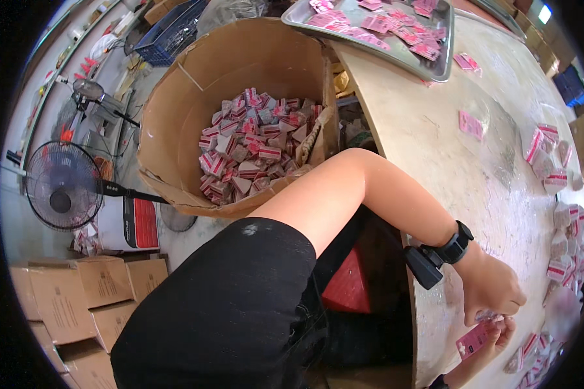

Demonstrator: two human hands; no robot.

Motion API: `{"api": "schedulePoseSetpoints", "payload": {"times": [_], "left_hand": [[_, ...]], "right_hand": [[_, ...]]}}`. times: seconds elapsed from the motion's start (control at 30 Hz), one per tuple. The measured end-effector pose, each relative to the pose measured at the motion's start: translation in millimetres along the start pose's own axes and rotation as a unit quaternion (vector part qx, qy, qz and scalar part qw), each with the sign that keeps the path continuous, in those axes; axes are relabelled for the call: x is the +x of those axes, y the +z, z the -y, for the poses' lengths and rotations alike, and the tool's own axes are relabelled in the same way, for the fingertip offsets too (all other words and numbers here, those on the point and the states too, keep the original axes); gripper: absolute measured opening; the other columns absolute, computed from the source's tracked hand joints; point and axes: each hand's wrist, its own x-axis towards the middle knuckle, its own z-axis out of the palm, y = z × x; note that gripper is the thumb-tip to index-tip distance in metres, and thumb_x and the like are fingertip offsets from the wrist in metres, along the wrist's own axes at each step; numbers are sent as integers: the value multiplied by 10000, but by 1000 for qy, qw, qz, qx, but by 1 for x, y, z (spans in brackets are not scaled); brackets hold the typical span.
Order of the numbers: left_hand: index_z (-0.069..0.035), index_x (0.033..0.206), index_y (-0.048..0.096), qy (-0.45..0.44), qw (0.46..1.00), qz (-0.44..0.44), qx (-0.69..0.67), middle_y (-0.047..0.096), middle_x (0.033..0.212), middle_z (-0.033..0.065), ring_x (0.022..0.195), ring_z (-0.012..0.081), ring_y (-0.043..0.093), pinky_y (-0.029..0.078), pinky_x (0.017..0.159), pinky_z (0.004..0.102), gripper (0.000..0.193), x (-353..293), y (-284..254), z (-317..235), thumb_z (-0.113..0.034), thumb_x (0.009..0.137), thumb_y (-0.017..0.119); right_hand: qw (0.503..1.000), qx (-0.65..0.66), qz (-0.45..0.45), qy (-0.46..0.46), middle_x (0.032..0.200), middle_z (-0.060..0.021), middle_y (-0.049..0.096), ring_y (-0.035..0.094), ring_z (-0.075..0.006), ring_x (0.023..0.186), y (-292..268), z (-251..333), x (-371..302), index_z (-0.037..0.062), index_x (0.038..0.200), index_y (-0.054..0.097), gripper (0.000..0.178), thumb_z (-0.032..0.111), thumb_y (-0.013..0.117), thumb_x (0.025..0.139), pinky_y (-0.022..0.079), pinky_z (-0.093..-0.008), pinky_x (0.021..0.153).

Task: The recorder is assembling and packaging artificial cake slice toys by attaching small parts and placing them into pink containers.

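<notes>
At the lower right, over the table's edge, my two hands meet. My right hand (pixel 499 336) pinches a pink card (pixel 472 341) between thumb and fingers. Directly above it, my left hand (pixel 494 290) is closed, with its fingertips at a small clear plastic piece (pixel 486 314) beside the card. What else those fingertips hold is hidden by the hand. A black band with a box-shaped device (pixel 424 267) is strapped to my left wrist. Further up the table lie a single pink card (pixel 470 124) and another small pink card group (pixel 467 63).
A large cardboard box (pixel 169 123) of pink-and-white packs stands left of the table (pixel 428 162). A metal tray (pixel 442 70) of pink cards sits at the far end. Clear packs (pixel 551 155) line the right side. A fan (pixel 61 188) and cartons (pixel 58 305) stand at left.
</notes>
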Motion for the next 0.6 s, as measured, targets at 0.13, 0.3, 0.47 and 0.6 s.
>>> {"api": "schedulePoseSetpoints", "payload": {"times": [0.13, 0.3, 0.47, 0.6], "left_hand": [[-30, 794, 570, 19, 1000, -16, -3, 541, 839, 116, 731, 293, 600, 493, 624, 393, 497, 6, 1, 5, -437, 567, 744], [-35, 885, 587, 42, 995, 64, -66, 558, 911, 128, 834, 317, 609, 507, 708, 424, 528, 14, -6, 8, -424, 578, 771], [-30, 875, 579, -27, 997, 69, -3, 547, 903, 136, 830, 326, 588, 497, 715, 416, 532, 14, -37, 8, -425, 578, 775], [-43, 858, 539, 22, 995, -74, 61, 516, 877, 112, 804, 298, 547, 480, 694, 403, 458, 33, -93, -11, -378, 639, 761]], "right_hand": [[999, -1, 30, 32, 874, 6, 552, 553, -93, 816, -10, -3, 5, 58, 1185, 510, 410, 314, 665, 905, 457, -225, 727], [999, -7, -40, 24, 933, -32, 592, 566, -109, 825, 18, 0, -1, 21, 1166, 548, 253, 161, 568, 957, 468, -240, 719], [997, 27, -70, 3, 935, -40, 559, 534, -107, 809, 61, 27, 2, 18, 1124, 527, 204, 156, 529, 974, 459, -248, 659], [952, -129, -193, -200, 881, -53, 530, 510, -114, 784, 52, 43, -5, 33, 1083, 537, 198, 195, 489, 981, 453, -285, 670]]}}
